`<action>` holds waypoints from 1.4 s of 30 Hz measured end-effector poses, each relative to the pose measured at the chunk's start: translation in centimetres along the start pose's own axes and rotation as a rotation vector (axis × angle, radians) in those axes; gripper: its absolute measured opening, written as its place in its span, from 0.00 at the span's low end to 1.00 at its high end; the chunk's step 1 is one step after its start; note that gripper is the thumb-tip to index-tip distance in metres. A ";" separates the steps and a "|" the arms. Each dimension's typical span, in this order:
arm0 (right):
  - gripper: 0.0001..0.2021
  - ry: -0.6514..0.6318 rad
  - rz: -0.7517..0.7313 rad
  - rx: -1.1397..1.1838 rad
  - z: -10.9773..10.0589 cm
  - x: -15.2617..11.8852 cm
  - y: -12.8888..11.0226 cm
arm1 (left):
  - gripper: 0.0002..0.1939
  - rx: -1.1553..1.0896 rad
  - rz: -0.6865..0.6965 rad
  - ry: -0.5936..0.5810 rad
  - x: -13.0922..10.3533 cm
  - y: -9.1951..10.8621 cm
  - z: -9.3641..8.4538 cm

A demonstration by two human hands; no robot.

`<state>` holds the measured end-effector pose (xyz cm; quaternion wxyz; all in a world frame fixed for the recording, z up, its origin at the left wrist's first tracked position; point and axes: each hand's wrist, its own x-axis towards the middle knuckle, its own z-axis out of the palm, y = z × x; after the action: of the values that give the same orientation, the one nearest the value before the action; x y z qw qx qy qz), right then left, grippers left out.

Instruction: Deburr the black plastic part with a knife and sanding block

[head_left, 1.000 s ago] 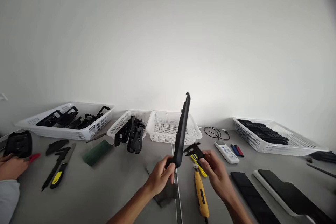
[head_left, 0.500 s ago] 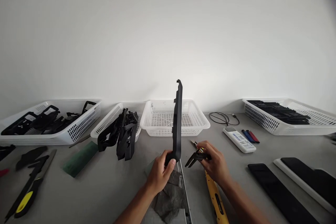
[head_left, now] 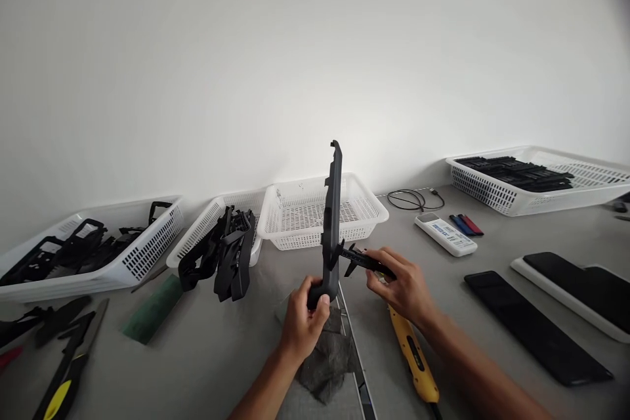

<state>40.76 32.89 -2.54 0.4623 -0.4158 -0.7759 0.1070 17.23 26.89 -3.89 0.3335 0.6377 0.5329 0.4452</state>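
Observation:
Upright in my left hand [head_left: 304, 320] is a long, narrow black plastic trim piece [head_left: 333, 203], pinched near its bottom end between thumb and fingers. My right hand [head_left: 401, 279] is closed around a black caliper [head_left: 358, 258]. The caliper's jaws point left and lie at the trim piece's lower part; whether they touch it I cannot tell. Under my left hand lies a crumpled dark cloth [head_left: 325, 357], beside a metal strip [head_left: 355, 348] on the grey table. A yellow handheld tool [head_left: 414, 357] rests below my right hand.
White baskets [head_left: 322, 236] line the wall, several holding black plastic parts [head_left: 235, 252]. At left lie a yellow-and-black knife [head_left: 73, 367] and a green sheet [head_left: 155, 308]. To the right are a white device [head_left: 447, 235], a cable [head_left: 411, 200], lighters [head_left: 466, 224] and a black phone [head_left: 534, 325].
My right hand has turned the caliper and brought its jaws left to the trim piece. The left hand keeps its hold. The whole view has tilted slightly.

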 end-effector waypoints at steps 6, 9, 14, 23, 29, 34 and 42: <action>0.24 -0.033 -0.083 0.022 0.6 -0.2 0.2 | 0.23 -0.025 -0.023 -0.038 -0.1 -0.3 0.1; 0.28 -0.099 -0.112 0.020 0.4 -0.1 0.2 | 0.24 -0.052 -0.024 -0.040 -0.1 -0.4 0.1; 0.29 -0.107 -0.106 0.044 0.4 -0.2 0.1 | 0.22 -0.315 -0.079 -0.024 0.1 -0.1 0.2; 0.21 -0.125 0.021 0.135 1.5 -0.6 -0.5 | 0.37 -0.497 -0.152 -0.154 -0.2 1.3 0.7; 0.22 -0.092 -0.092 0.143 2.0 -0.6 -0.5 | 0.38 0.035 -0.131 0.059 -1.0 0.6 2.0; 0.22 -0.004 -0.039 0.128 1.6 -0.6 0.1 | 0.18 0.317 0.073 0.140 -0.1 0.6 0.7; 0.10 -0.011 0.079 0.144 1.5 -0.7 -0.5 | 0.17 0.271 0.158 0.285 0.8 1.1 -2.0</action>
<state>39.40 32.42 -3.55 0.4822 -0.4114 -0.7516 0.1828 15.80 27.33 -1.96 0.1301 0.6469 0.5780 0.4801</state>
